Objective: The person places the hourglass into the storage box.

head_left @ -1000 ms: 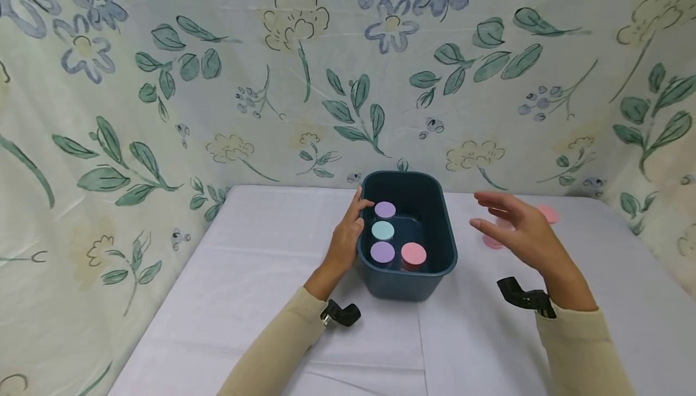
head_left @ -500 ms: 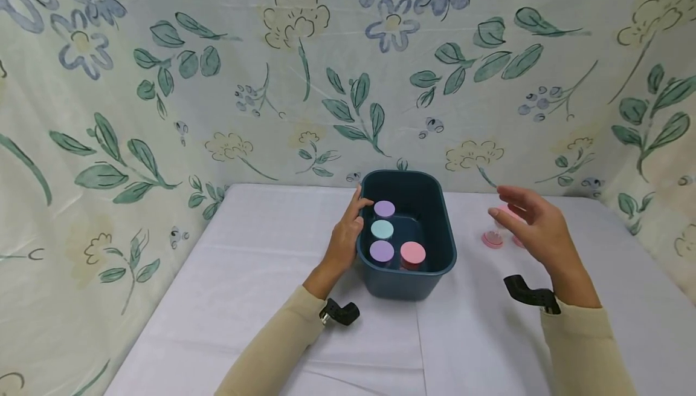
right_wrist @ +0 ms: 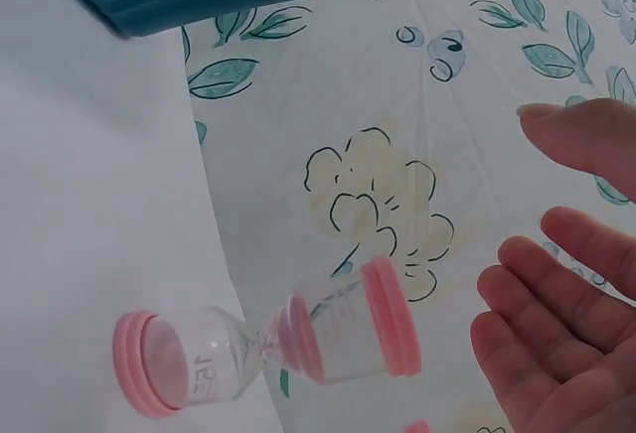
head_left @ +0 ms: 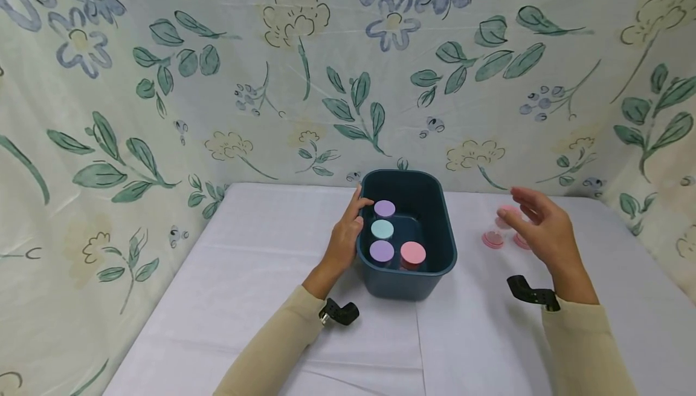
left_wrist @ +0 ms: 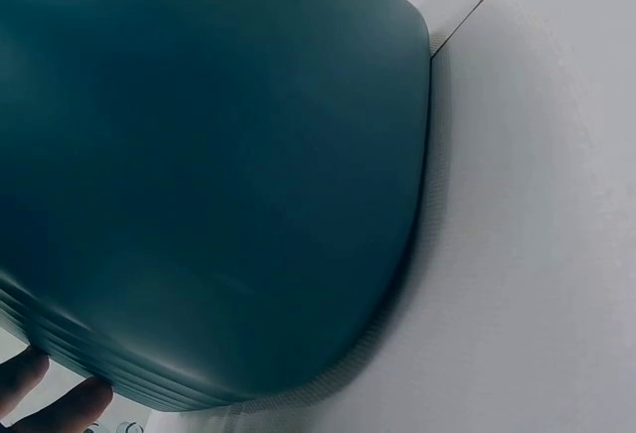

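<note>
On the white cloth stands a dark teal plastic box (head_left: 405, 287). Inside it, several small round-capped pieces show purple (head_left: 382, 252), light blue (head_left: 382, 230) and pink (head_left: 413, 254) tops. My left hand (head_left: 344, 242) holds the box's left rim; two fingertips (left_wrist: 75, 405) touch its edge in the left wrist view. To the right of the box, a pink-capped sand timer (right_wrist: 263, 349) stands upright, marked 15. A second pink-ended piece (head_left: 521, 242) is beside it, partly hidden by my right hand (head_left: 546, 233). That hand hovers near the timers, thumb and fingers apart, holding nothing.
A white cloth (head_left: 261, 251) covers the table. Behind it hangs a floral curtain (head_left: 293, 112), close to the table's back edge. A black camera mount sits on each wrist, at the left (head_left: 339, 312) and at the right (head_left: 530, 293).
My right hand has moved away from the box to the right, over the sand timers. The left hand and the box have stayed in place.
</note>
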Demonstrator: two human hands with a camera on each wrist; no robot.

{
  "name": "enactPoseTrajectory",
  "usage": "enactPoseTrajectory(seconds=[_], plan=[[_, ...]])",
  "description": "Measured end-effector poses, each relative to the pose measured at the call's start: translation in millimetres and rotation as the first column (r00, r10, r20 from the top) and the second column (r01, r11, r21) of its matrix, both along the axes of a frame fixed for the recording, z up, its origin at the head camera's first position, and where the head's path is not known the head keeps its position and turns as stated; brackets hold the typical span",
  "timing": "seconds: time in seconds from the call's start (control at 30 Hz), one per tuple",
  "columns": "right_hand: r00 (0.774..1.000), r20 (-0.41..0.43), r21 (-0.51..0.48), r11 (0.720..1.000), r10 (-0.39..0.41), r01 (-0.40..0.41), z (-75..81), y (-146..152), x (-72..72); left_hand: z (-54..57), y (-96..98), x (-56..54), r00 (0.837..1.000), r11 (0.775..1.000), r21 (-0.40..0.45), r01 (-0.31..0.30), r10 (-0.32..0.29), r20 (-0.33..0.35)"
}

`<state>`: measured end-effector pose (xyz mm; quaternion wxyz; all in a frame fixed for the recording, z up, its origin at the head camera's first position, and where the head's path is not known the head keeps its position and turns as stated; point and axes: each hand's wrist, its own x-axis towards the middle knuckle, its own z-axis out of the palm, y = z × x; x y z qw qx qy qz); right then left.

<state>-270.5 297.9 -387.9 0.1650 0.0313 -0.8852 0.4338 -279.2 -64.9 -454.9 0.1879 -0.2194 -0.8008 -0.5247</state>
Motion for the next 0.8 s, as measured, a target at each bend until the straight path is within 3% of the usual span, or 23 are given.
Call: enactPoseTrajectory(seconds=[0.5, 0.8], plan=[[0.990, 0.114, -0.008, 0.997, -0.078, 0.080, -18.3, 11, -11.5, 1.6, 0.1, 1.3, 1.000, 1.000, -0.010, -0.007, 0.007, -0.012], [0.980, 0.183, -0.011, 0.997, -0.075, 0.079, -24.5, 15, -16.4, 1.2, -0.4, 0.8, 1.000, 1.000, -0.016, 0.006, -0.006, -0.023]])
